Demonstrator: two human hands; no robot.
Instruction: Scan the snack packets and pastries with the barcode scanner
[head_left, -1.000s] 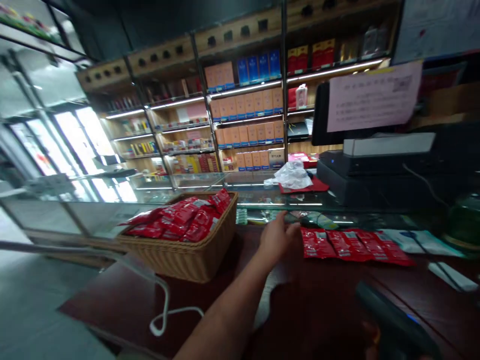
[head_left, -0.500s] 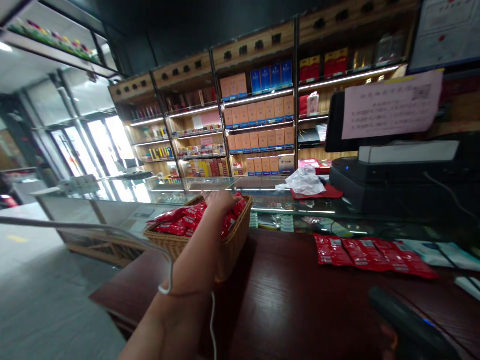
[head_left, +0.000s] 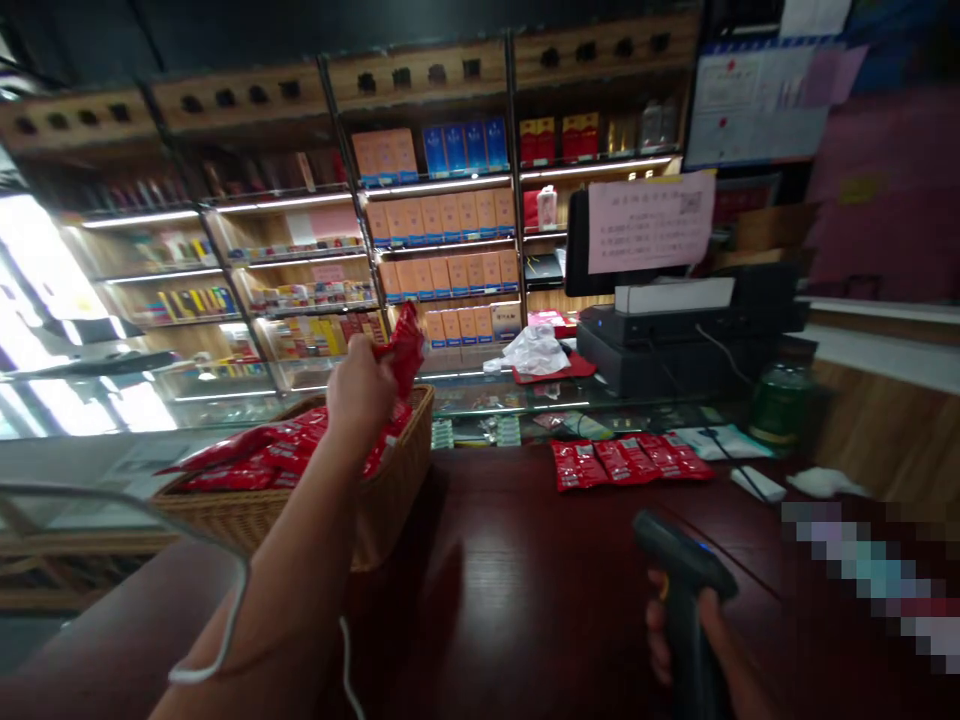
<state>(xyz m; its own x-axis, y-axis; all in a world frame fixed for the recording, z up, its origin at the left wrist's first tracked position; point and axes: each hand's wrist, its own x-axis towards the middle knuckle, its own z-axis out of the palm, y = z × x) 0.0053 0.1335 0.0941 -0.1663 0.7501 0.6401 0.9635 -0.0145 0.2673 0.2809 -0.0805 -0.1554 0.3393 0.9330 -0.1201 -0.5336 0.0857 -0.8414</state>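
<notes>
In the head view, a glossy red plastic packet (head_left: 407,350) is held at nine o'clock, just off the centre, above the far right part of a tan woven wicker basket (head_left: 382,510). It is gripped near its left edge by the left hand (head_left: 362,390), whose fingers are closed on it, and it is tilted with its top end up. Whether its lower end is touching the heap beneath cannot be told.

The basket is set at eight o'clock on a dark red-brown wooden table (head_left: 495,640) and is heaped with similar red packets (head_left: 292,445). A thin white cable (head_left: 238,610) is seen across the left forearm.

Between four and five o'clock, a black handheld scanner (head_left: 686,560) is held by its handle in the right hand (head_left: 724,640), with digits wrapped around both sides and the head pointed towards the upper left.

At four o'clock, beyond the scanner, a flat row of red packets (head_left: 630,460) is laid along the table's far edge. Just beside the right end of the row, a white and teal packet (head_left: 724,443) is seen, and a green-filled clear jar (head_left: 780,408) is stood at three o'clock. Crumpled white plastic (head_left: 536,350) is rested on a red sheet (head_left: 562,370), just right of the centre. At two o'clock, a black monitor (head_left: 577,245) is partly covered by a pink printed paper (head_left: 649,225).
</notes>
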